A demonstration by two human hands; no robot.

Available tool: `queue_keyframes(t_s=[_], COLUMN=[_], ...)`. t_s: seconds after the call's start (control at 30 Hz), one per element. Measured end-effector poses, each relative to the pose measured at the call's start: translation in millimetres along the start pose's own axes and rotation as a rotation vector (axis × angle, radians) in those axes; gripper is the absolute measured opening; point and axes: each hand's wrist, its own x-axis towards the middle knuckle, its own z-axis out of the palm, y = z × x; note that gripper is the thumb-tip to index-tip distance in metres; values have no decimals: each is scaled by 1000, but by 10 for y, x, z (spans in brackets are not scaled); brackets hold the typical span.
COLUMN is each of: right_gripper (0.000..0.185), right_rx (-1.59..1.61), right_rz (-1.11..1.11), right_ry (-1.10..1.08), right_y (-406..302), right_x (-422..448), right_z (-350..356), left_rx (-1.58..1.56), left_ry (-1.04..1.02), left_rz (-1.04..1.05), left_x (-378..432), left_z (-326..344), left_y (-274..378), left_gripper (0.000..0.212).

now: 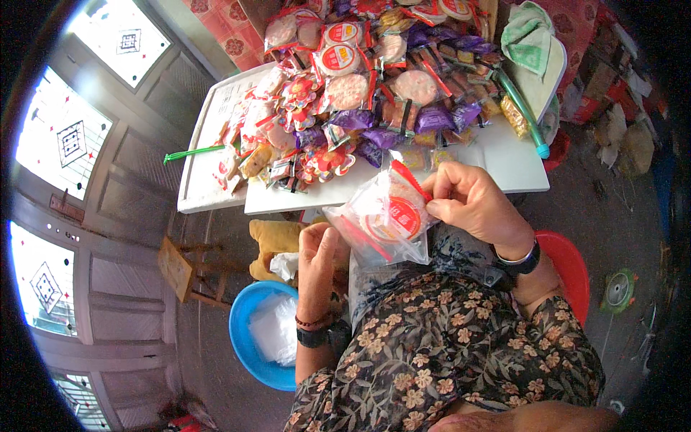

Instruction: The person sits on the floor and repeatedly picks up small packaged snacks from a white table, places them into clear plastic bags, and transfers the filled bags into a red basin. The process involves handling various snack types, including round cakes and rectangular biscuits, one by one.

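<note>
A clear plastic bag (413, 248) hangs over my lap with wrapped round snacks inside; one wrapper (397, 218) shows a red and white round label. My right hand (467, 202) pinches a red-edged wrapper at the bag's upper right side between thumb and fingers. At the bag's left edge is my left hand (318, 254), fingers bent and thumb up; its grip on the plastic is partly hidden. Beyond both hands lies a heap of small wrapped snacks, with purple packets (351, 119), pale round cakes (348, 92) and red flower-shaped pieces (326, 162).
The heap rests on a white board (324, 197) in front of me. A green pen-like stick (521, 113) and a green-white cloth (529, 40) lie at its right. A blue basin (235, 324) of clear bags stands at lower left, a red basin (572, 270) at right, a wooden stool (175, 267) further left.
</note>
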Motion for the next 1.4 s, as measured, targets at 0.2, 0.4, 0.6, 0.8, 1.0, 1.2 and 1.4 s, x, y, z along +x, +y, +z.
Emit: queue_keyframes(t_s=[0.2,0.4,0.6,0.8,1.0,1.2,1.4], right_gripper=[12,13,13,14,36,42,30], right_rx=[81,203,193,174,212,248,166], right_rz=[4,45,57,55,75,62,86], right_ry=[-26,21,110,137,37,-70,-21], right_y=[-10,152,260,247,259,261,357], right_x=[-41,-73,-116,-86,-103,-108,-159], right_z=[-107,-235,-210,-139,-161,-156,-247], left_rx=[-459,-542,-587,-616,-595,-401,-241], left_ry=[-239,-205,-217,-231,-153,-156,-107], left_rz=[-225,-113,-148,-155,-136,-159,-91], left_x=[19,67,60,78,0,-23,-29], left_z=[84,50,79,119,243,278,267], left_y=[-94,-200,-156,-192,-54,50,123], left_gripper=[39,33,36,42,42,33,32])
